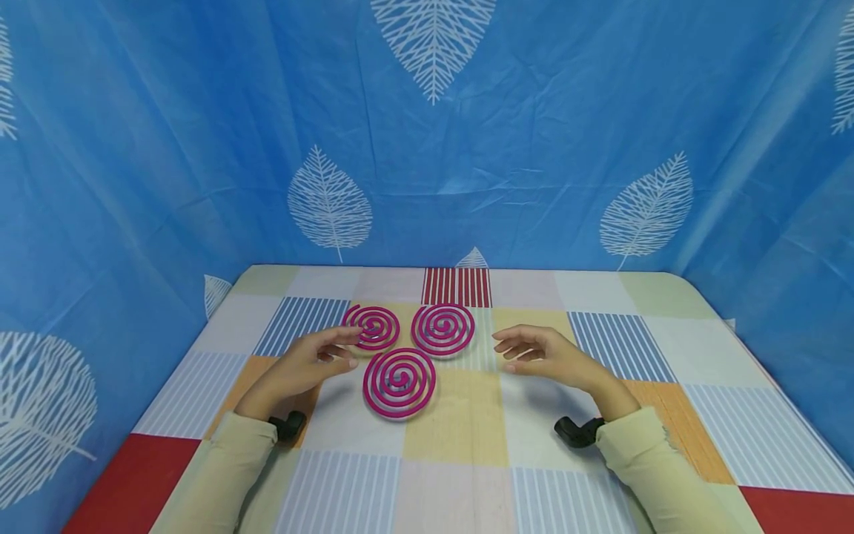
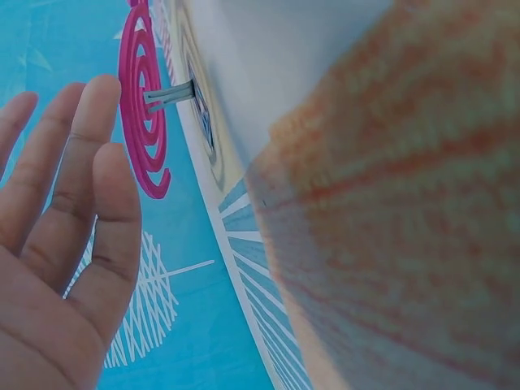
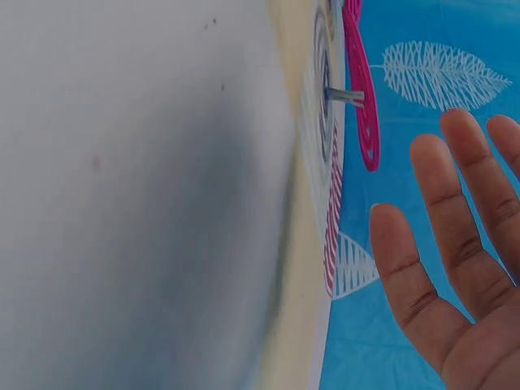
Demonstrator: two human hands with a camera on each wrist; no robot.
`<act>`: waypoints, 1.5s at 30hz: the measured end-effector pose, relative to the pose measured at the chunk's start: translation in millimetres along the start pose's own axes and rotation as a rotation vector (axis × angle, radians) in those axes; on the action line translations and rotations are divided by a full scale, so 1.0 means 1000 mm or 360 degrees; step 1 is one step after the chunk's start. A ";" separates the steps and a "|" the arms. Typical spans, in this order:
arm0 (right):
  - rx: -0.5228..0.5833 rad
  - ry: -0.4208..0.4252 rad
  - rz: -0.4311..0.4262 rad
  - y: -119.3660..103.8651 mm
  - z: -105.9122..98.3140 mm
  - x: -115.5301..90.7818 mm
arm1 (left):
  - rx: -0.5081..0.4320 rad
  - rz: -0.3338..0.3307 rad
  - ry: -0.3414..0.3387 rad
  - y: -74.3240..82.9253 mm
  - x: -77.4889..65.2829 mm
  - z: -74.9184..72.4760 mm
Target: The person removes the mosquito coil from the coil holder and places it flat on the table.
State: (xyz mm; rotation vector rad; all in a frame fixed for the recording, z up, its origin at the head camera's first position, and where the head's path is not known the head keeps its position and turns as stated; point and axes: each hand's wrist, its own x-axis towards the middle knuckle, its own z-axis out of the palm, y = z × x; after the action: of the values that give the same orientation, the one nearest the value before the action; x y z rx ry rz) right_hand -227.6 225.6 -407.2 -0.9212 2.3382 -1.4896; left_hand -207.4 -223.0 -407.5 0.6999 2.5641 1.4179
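Note:
Three magenta mosquito coils sit raised above the table: a back-left coil (image 1: 376, 327), a back-right coil (image 1: 443, 326) and a front coil (image 1: 399, 380). My left hand (image 1: 308, 365) hovers at the left, its fingertips overlapping the back-left coil in the head view. Its fingers look relaxed and grip nothing. To the right of the back-right coil, my right hand (image 1: 552, 357) hangs in the air, fingers loosely extended and holding nothing. Thin metal supports, a stand (image 2: 172, 95) in the left wrist view and a stand (image 3: 345, 97) in the right, carry coils.
A patchwork-patterned cloth (image 1: 460, 423) covers the table. Blue curtains (image 1: 520, 133) with white leaf prints enclose the back and both sides. Black wrist straps (image 1: 579, 432) show below the cream sleeves (image 1: 657, 467).

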 end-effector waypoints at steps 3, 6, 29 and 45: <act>0.0006 -0.0014 0.0009 0.000 0.004 0.003 | 0.0001 -0.0025 -0.0015 0.001 0.000 0.000; 0.0026 -0.0027 0.0007 0.000 0.007 0.006 | 0.0006 -0.0052 -0.0036 0.002 -0.001 0.000; 0.0105 -0.0140 -0.0026 -0.001 0.028 0.027 | -0.0020 -0.0122 -0.0175 0.005 -0.002 0.000; 0.0143 -0.0245 0.0024 -0.002 0.040 0.040 | 0.0011 -0.0151 -0.0256 0.005 -0.001 0.000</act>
State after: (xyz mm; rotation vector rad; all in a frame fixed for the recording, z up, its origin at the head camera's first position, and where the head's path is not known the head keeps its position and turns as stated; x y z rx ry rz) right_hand -237.8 170.8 -418.1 -0.9572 2.1475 -1.4500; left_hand -204.5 -221.1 -403.7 0.6548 2.4455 1.2704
